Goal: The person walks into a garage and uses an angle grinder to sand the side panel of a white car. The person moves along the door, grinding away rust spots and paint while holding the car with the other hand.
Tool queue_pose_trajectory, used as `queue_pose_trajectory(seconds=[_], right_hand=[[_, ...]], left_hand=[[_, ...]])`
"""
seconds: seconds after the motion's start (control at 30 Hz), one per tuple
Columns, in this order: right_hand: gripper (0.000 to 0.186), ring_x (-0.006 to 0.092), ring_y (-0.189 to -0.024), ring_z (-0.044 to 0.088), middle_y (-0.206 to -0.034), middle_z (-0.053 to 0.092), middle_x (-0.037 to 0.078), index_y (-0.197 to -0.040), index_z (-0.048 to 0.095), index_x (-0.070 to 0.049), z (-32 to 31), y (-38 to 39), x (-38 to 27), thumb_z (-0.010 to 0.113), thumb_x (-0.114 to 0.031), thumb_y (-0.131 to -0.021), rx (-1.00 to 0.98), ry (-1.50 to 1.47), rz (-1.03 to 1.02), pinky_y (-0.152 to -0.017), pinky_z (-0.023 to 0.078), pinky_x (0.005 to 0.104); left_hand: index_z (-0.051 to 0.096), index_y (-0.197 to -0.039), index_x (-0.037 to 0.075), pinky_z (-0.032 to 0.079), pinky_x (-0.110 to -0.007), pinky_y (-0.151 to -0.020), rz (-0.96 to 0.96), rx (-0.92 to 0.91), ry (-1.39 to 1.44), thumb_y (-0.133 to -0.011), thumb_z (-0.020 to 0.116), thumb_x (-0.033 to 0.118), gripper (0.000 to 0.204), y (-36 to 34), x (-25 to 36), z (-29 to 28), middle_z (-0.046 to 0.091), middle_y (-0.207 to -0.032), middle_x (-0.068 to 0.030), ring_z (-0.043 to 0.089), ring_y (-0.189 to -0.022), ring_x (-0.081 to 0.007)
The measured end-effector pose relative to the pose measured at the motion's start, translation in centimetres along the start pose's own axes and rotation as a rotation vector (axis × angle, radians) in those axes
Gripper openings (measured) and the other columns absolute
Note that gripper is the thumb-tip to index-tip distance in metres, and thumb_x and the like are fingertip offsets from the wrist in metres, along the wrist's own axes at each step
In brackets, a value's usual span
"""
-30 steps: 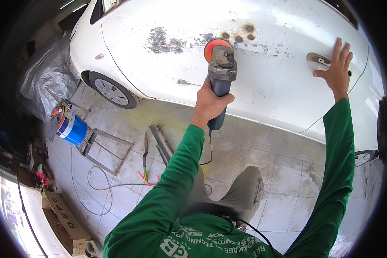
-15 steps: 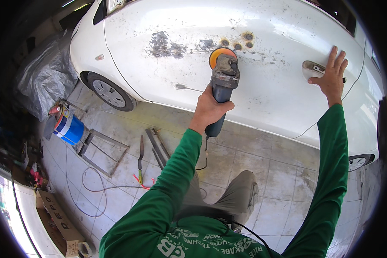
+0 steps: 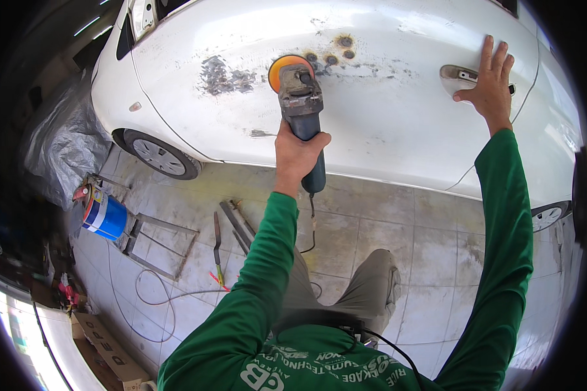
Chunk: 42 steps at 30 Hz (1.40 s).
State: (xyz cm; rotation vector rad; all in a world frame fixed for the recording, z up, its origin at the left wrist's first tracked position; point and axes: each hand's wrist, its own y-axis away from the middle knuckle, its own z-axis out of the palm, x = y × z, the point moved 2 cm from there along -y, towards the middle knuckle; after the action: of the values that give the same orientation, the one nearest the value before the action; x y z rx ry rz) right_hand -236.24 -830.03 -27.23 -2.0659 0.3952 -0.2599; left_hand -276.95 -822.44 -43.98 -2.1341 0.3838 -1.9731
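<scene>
My left hand [image 3: 299,155] is wrapped round the dark body of an angle grinder [image 3: 302,104]. Its orange disc [image 3: 282,68] lies against or just over the white car door [image 3: 398,124]; which of the two I cannot tell. Left of the disc is a scraped grey patch [image 3: 218,77], and to its right sit several round, brown-rimmed burn marks [image 3: 331,60]. With fingers spread, my right hand [image 3: 494,88] lies flat on the door beside the door handle recess [image 3: 460,73]. A power cord [image 3: 313,218] hangs from the grinder's rear end.
A blue bucket [image 3: 114,218] stands on the tiled floor at the left, near a metal frame [image 3: 156,244]. Metal bars [image 3: 238,225], a long file-like tool [image 3: 217,241] and a looping cable [image 3: 169,300] lie on the floor. A cardboard box [image 3: 111,348] is at lower left.
The grinder in my left hand has moved left along the door, from near the burn marks toward the scraped patch. My right hand stays by the handle. The whole view has shifted slightly.
</scene>
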Motion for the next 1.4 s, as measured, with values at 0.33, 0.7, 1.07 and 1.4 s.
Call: queue_pose_trajectory(seconds=[0.33,0.7,1.07,1.4], right_hand=[[0.164,0.0551,-0.162,0.02,-0.181,0.013,0.024,-0.176,0.007,-0.026,0.2,0.0,0.0,0.107,-0.02,-0.047,0.008,-0.034,0.015,-0.122,0.051,0.0604],[0.162,0.0543,-0.163,0.019,-0.181,0.014,0.024,-0.176,0.008,-0.027,-0.3,0.0,-0.2,0.106,-0.019,-0.048,-0.004,-0.046,0.026,-0.122,0.051,0.0616],[0.162,0.055,-0.162,0.019,-0.18,0.015,0.024,-0.176,0.008,-0.027,0.1,-0.1,0.0,0.106,-0.018,-0.048,0.019,-0.056,0.003,-0.121,0.052,0.062],[0.162,0.056,-0.162,0.02,-0.18,0.014,0.025,-0.176,0.007,-0.026,0.3,0.0,-0.1,0.106,-0.019,-0.048,0.003,-0.047,0.007,-0.122,0.051,0.0609]], left_hand=[[0.064,-0.113,-0.003,0.061,-0.038,-0.071,0.043,0.046,-0.015,-0.072,0.089,0.02,0.053,-1.3,0.3,-0.4,0.076,-0.088,-0.0113,0.074,-0.076,-0.0228],[0.065,-0.112,-0.003,0.06,-0.039,-0.073,0.042,0.066,-0.02,-0.073,0.088,0.018,0.05,-2.2,0.7,-1.4,0.075,-0.088,-0.0108,0.073,-0.076,-0.0223],[0.065,-0.115,-0.001,0.06,-0.04,-0.074,0.018,0.022,-0.092,-0.072,0.086,0.02,0.052,-0.7,0.9,-1.0,0.075,-0.09,-0.0105,0.072,-0.077,-0.0224],[0.062,-0.121,-0.003,0.061,-0.042,-0.075,0.081,0.029,-0.185,-0.071,0.086,0.022,0.06,0.1,1.1,-0.8,0.077,-0.092,-0.0154,0.075,-0.078,-0.0274]])
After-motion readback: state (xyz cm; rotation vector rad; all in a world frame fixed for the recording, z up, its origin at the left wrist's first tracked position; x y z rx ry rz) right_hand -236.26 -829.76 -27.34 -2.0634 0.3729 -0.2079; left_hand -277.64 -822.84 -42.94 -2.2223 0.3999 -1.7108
